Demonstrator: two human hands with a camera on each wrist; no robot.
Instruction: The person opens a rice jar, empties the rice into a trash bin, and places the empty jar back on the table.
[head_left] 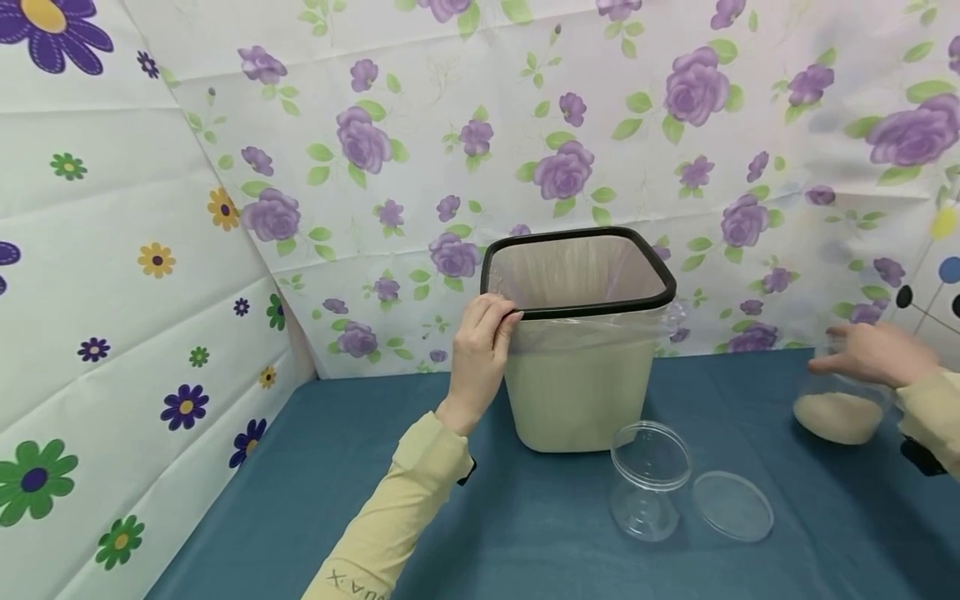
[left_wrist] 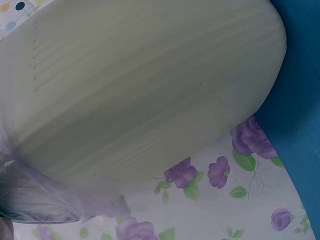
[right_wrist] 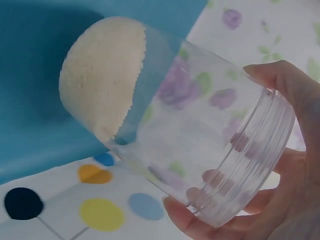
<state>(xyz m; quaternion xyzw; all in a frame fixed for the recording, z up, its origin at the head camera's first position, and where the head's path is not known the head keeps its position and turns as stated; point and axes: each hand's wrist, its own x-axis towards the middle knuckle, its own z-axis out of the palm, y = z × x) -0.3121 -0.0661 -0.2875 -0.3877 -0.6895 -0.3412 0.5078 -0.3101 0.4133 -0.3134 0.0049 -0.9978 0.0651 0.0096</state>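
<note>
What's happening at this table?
A person's left hand grips the black rim of a plastic-lined trash bin. Their right hand holds a clear jar, partly filled with pale grains, by its top. A second clear jar, seemingly empty, stands before the bin, with a clear round lid beside it.

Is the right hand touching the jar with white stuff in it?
Touching. The right wrist view shows the right hand gripping the jar, thumb and fingers around its top.
</note>
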